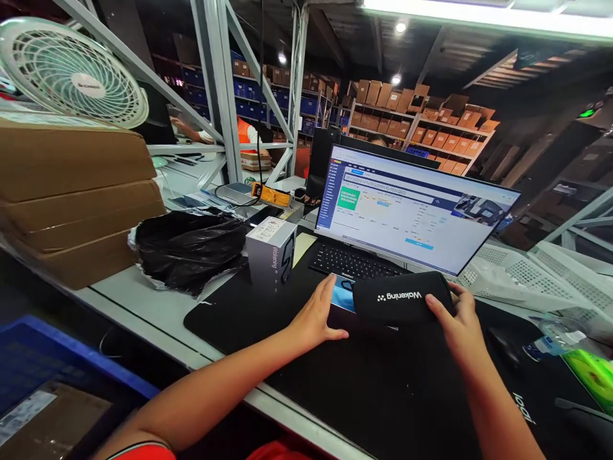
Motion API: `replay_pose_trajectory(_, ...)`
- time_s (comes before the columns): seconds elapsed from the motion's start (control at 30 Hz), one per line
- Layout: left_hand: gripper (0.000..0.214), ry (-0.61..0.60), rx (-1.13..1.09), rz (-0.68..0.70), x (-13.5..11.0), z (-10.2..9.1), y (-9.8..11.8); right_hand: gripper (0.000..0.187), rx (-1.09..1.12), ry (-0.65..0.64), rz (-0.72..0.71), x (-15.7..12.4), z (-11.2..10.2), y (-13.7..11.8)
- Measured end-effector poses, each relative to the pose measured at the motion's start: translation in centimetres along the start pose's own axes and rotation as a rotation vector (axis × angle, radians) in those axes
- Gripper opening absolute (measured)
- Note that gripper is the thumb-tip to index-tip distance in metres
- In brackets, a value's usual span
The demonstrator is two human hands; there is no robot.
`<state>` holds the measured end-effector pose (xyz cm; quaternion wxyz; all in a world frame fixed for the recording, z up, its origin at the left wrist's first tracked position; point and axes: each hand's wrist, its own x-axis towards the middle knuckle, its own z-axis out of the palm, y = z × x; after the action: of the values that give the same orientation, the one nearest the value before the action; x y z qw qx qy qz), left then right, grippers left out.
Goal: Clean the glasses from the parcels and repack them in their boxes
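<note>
Bench (pixel 163 313): spread with our black mat (pixel 373 390).
Monitor (pixel 397 204): lit behind the keyboard (pixel 347 260).
Black case (pixel 397 303): marked "Wakening," over our mat.
Box (pixel 269 255): upright, left of the keyboard.
Right hand (pixel 454 316): our fingers grip the case's right end.
Left hand (pixel 316 316): our fingers wide from the thumb, beside a blue-printed piece (pixel 342 295).
</note>
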<state>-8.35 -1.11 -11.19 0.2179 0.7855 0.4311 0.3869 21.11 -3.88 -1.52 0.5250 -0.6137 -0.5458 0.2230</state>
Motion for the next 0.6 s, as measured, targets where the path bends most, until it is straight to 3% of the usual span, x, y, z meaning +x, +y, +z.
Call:
replay_pose_trajectory(0.17,0.141,0.036,-0.090,-0.035,-0.3,0.8,-0.6,0.074,0.118,-0.108,0.138,2.8,1.9,0.6)
replay_pose_trajectory(0.3,0.143,0.070,-0.199,-0.049,0.4,0.3,-0.9,0.074,0.208,-0.152,0.196,3.5,2.8,1.1)
replay_pose_trajectory(0.4,0.120,0.109,-0.235,-0.062,0.8,-0.4,-1.0,0.077,0.165,-0.116,0.221,3.4,3.3,1.3)
replay_pose_trajectory(0.5,0.094,0.120,-0.242,-0.064,0.7,-0.5,-1.0,0.081,-0.015,-0.041,0.175,2.9,3.9,1.3)
replay_pose_trajectory(0.6,0.087,0.122,-0.255,-0.040,0.2,0.0,-0.7,0.084,-0.172,-0.007,0.121,2.3,4.8,1.5)
